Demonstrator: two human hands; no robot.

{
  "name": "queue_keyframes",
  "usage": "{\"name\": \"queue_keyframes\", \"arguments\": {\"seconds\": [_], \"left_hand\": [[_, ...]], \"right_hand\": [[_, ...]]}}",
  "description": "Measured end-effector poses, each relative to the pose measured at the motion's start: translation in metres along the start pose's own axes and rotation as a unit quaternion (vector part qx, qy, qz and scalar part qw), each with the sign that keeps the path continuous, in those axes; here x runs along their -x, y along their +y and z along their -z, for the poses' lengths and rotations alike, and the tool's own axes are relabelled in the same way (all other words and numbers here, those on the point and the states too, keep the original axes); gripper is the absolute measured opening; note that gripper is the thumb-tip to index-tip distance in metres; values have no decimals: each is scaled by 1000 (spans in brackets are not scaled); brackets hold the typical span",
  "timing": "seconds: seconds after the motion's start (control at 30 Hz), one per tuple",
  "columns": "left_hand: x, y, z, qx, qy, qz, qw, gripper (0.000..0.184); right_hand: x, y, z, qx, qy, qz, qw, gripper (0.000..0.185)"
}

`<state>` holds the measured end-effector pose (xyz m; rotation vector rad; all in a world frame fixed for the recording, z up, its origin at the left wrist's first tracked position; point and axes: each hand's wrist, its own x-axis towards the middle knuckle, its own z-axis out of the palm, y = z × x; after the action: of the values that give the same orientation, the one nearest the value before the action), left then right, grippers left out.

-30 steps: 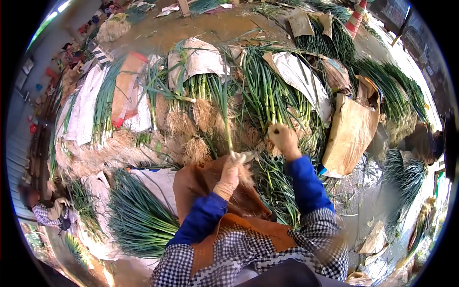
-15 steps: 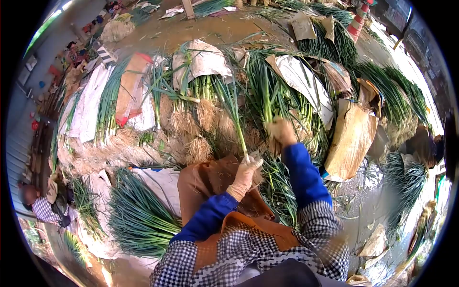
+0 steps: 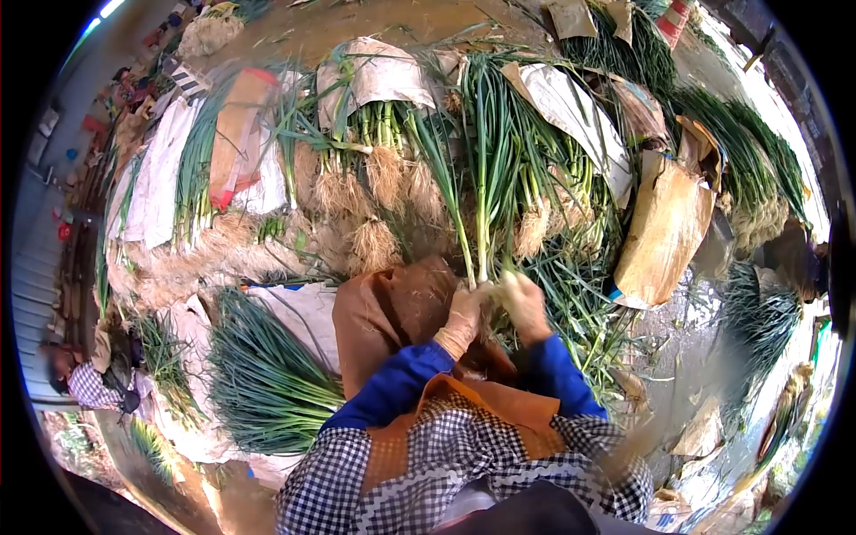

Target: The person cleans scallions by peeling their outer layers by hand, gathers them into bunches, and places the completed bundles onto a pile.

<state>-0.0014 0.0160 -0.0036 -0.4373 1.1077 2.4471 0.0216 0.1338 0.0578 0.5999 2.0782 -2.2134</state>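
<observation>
My left hand (image 3: 463,319), in a pale glove, is closed around the white root end of a spring onion (image 3: 457,227), whose long green leaves reach away over the pile. Close beside it, my right hand (image 3: 524,305) is closed and slightly blurred, at the base of a second spring onion (image 3: 482,214). Both stems come together between my hands, and the root ends are mostly hidden by my fingers. Beneath my hands lies a brown apron (image 3: 379,308) across my lap. Just ahead is the pile of spring onions with shaggy roots (image 3: 532,227).
Sacking (image 3: 388,71) and white sheets (image 3: 580,120) cover parts of the pile. A large green bundle (image 3: 267,374) lies at left. Brown cardboard (image 3: 664,236) stands at right, beside wet floor. A person in a checked top (image 3: 94,386) is at far left.
My right hand has drawn back from the pile to beside my left, bringing a second spring onion with it. My left hand still holds its stem. The view has tipped slightly downward.
</observation>
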Motion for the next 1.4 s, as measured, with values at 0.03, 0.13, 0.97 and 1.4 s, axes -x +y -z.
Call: {"name": "queue_keyframes", "arguments": {"seconds": [0.03, 0.13, 0.97, 1.4], "left_hand": [[-5, 0, 13, 11, 5, 29, 1000, 15], [-8, 1, 17, 31, 6, 49, 998, 18], [18, -18, -7, 64, -63, 68, 994, 17], [-6, -9, 16, 173, -100, 66, 978, 14]], "right_hand": [[19, 6, 23, -47, 27, -3, 999, 26], [27, 6, 125, 196, 10, 151, 969, 26], [48, 7, 59, 66, 65, 33, 995, 32], [28, 63, 142, 677, -115, -16, 726, 42]]}}
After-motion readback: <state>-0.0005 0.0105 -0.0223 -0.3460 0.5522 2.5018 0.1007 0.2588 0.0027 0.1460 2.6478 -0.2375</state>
